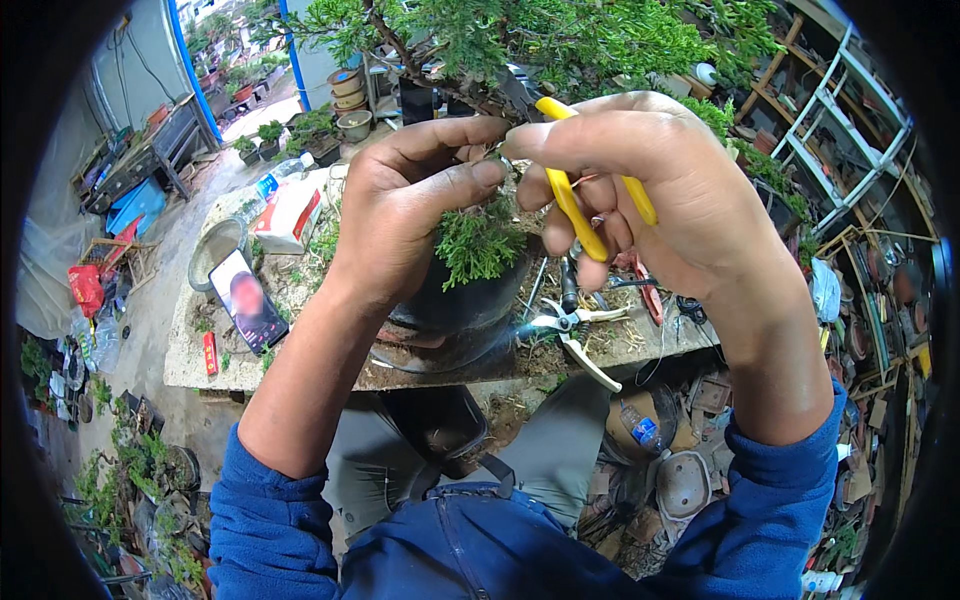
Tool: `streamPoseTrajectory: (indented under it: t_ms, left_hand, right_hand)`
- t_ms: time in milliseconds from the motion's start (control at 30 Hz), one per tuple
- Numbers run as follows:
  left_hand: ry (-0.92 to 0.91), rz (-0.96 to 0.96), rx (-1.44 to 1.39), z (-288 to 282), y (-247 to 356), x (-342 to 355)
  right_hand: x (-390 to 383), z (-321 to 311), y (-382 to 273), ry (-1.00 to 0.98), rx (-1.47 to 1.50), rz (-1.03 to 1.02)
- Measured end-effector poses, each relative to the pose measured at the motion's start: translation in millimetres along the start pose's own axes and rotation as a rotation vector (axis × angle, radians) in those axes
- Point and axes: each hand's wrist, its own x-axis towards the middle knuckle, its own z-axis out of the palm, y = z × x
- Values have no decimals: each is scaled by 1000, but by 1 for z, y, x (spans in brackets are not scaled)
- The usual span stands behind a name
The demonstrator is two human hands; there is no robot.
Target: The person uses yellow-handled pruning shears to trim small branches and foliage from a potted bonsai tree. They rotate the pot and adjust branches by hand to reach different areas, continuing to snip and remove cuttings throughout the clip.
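In front of me stands a small conifer [610,45] with green sprays, rooted in a dark round pot [455,300]. My right hand [680,185] is wrapped round pliers with yellow handles [572,212]; their dark jaws point up toward the branches. The thumb and forefinger of my left hand [390,215] are pinched together close to the right fingertips, beside a low branch. What lies in that pinch is hidden by the fingers. A lower green spray [480,245] hangs just beneath both hands.
Cream-handled pruning shears [568,322] lie on the worktable [250,370] right of the pot, near a red-handled tool [650,292]. To the left are a lit phone [245,300], a tissue box [288,218] and a grey bowl [218,250]. A metal ladder frame [845,120] stands far right.
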Motion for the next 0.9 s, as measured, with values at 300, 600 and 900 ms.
streamPoseTrajectory:
  t_ms: [300,600,900]
  left_hand:
    - [9,-39,-53,-2,1,-3]
    - [21,-53,-74,-1,-1,-5]
    - [91,-106,-102,3,12,4]
  right_hand:
    - [-5,3,-8,27,51,49]
    - [0,1,-10,25,31,3]
    - [-35,-8,8,7,85,-84]
